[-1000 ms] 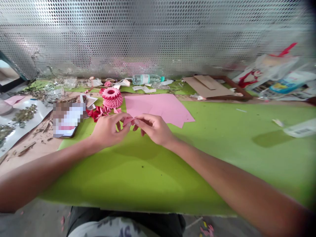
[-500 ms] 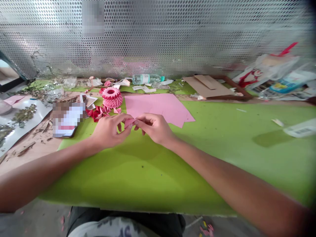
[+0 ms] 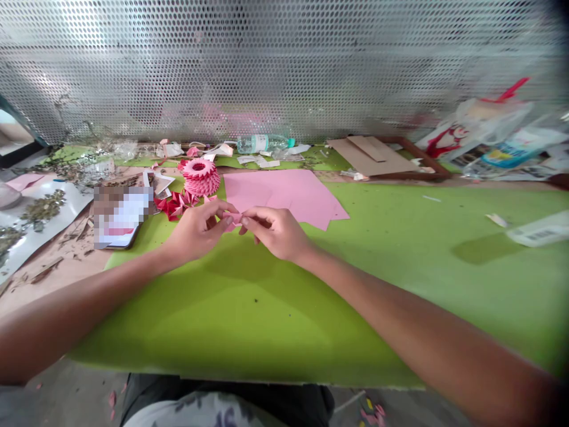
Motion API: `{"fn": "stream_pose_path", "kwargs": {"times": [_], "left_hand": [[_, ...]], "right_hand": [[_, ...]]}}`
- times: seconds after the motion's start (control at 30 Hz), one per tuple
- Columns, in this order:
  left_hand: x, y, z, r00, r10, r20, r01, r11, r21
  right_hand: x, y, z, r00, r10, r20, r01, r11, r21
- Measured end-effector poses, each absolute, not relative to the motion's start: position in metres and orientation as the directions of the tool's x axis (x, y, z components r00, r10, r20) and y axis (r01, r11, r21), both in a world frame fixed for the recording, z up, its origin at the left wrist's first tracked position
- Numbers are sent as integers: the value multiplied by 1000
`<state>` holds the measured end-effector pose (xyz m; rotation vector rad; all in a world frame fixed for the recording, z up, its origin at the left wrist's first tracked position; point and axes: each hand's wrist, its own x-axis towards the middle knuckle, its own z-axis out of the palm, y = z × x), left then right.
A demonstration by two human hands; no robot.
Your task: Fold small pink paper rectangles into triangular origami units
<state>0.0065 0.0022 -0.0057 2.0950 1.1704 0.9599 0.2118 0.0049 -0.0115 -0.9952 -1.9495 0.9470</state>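
Note:
Above the green tabletop (image 3: 267, 332), a small folded piece of pink paper (image 3: 234, 219) is pinched between both hands. My left hand (image 3: 200, 228) grips its left side with thumb and forefinger. At the opposite end, my right hand (image 3: 278, 231) pinches the paper the same way; its other fingers are curled and partly hidden. Pink paper sheets (image 3: 280, 193) lie flat just behind the hands. Behind my left hand stands a ring-shaped stack of folded pink paper pieces (image 3: 202, 178), with loose red and pink folded pieces (image 3: 175, 204) beside it.
A phone (image 3: 124, 219) lies left of the folded pieces. Along the back are a plastic bottle (image 3: 262, 143), paper scraps and a cardboard tray (image 3: 377, 157). Plastic bags (image 3: 471, 130) and a white labelled item (image 3: 537, 230) sit at right. Dried plant matter (image 3: 44, 207) covers the left.
My left thumb and fingers have shifted on the pink paper, which now shows as a narrow folded strip instead of a pointed flap. Both hands stay in nearly the same place.

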Motion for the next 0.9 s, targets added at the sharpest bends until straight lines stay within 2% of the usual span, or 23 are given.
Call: {"fn": "stream_pose_path", "kwargs": {"times": [0.3,0.5,0.77,0.9], "left_hand": [[6,1,-3,429,840,332,493,-526,693],[4,4,-1,462,864,199,515,-444,733],[3,7,-8,495,853,166,418,-402,815],[4,6,-5,490,862,130,478,-391,786]], "right_hand": [[213,5,-9,-465,851,243,353,430,-831],[213,5,-10,-435,863,258,324,417,-849],[213,5,-12,-485,850,205,356,406,-842],[212,5,-13,-456,863,215,303,378,-875]]}}
